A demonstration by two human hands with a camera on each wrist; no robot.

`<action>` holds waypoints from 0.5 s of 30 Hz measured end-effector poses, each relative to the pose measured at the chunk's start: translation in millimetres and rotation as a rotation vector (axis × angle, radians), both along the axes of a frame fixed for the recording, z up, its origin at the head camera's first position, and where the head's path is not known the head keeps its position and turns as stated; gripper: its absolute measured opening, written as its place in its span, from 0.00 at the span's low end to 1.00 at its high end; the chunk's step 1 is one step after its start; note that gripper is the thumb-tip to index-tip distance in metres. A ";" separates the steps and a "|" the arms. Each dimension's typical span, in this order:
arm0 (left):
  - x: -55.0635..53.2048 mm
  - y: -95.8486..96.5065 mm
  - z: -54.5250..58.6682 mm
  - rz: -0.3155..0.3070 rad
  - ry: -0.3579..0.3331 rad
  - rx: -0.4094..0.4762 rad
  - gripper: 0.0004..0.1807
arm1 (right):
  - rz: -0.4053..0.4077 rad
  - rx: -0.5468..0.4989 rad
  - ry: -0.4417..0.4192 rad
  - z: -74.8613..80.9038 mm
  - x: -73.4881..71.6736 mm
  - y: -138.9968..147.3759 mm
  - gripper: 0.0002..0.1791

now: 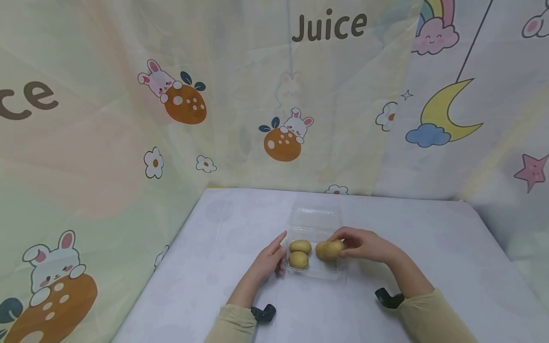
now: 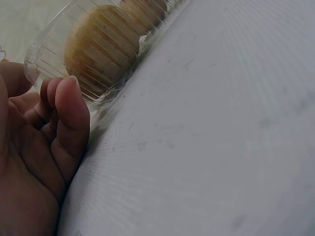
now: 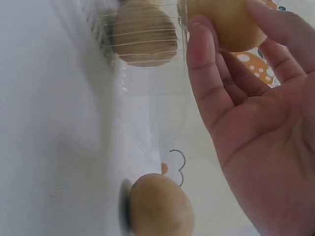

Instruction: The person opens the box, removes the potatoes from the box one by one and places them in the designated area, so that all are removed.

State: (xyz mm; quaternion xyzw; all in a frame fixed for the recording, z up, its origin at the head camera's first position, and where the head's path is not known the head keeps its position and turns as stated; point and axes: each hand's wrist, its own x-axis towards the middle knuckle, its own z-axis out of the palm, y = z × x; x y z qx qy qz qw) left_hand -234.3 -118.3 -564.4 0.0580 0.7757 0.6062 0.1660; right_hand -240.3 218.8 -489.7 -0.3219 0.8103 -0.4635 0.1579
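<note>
My right hand (image 1: pixel 362 245) grips a potato (image 1: pixel 333 248) between thumb and fingers, over the right half of a clear plastic clamshell box (image 1: pixel 317 274). Close beside it, partly hidden by the held one, is another potato (image 1: pixel 320 250). Two more potatoes, a rear one (image 1: pixel 300 246) and a front one (image 1: pixel 298 260), lie in the box's left half. My left hand (image 1: pixel 268 262) is at the box's left edge, index finger extended along it and the other fingers loosely bent; in the left wrist view the fingertips meet the box's ribbed wall.
The box's lid (image 1: pixel 316 216) lies folded open toward the back. In the right wrist view, a loose potato (image 3: pixel 161 206) rests on the white-covered table (image 1: pixel 231 228), outside the box. Printed fabric walls (image 1: pixel 240 95) stand behind and beside the table.
</note>
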 end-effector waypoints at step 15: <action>1.0 0.7 0.4 0.003 -0.001 -0.012 0.26 | -0.058 -0.263 -0.010 -18.4 5.5 4.7 0.18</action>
